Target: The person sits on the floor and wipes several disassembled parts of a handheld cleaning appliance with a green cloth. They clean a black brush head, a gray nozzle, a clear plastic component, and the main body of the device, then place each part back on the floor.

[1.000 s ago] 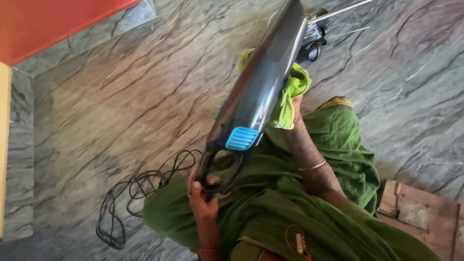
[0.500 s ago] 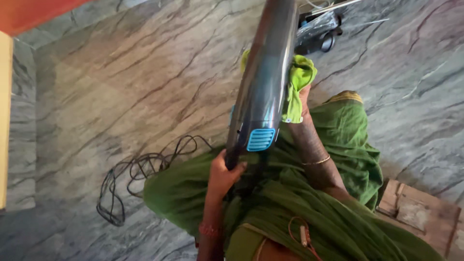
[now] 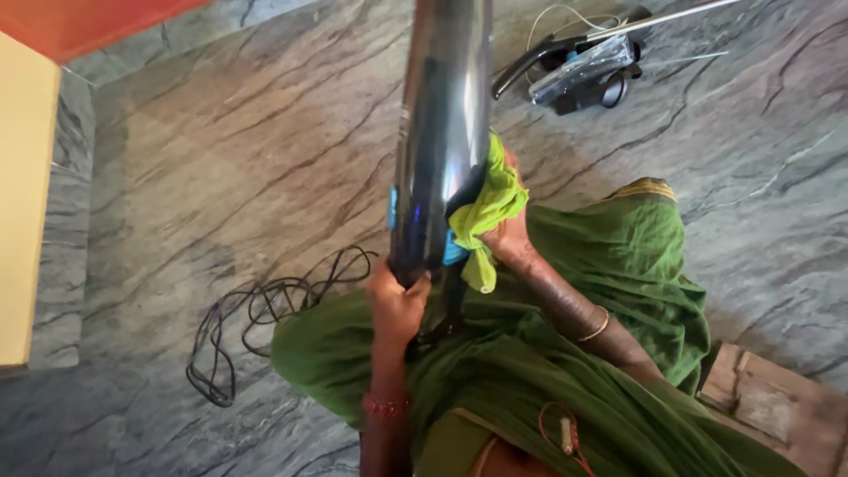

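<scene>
A long dark glossy vacuum cleaner body (image 3: 442, 132) with blue parts rises upright toward the camera in the middle of the view. My left hand (image 3: 397, 305) grips its lower end at the handle. My right hand (image 3: 508, 234) presses a lime green cloth (image 3: 486, 216) against the right side of the body, near a blue button. I sit on the grey marble floor (image 3: 221, 159) in green clothing (image 3: 618, 291).
A black power cord (image 3: 256, 318) lies coiled on the floor at my left. Another vacuum part with a clear bin and a metal tube (image 3: 587, 66) lies at the top right. A wooden board (image 3: 768, 397) is at the lower right. A yellow wall (image 3: 22, 203) borders the left.
The vacuum body has swung from a slant to nearly upright. My left hand has shifted on the handle, and my right hand with the cloth has slid down its side.
</scene>
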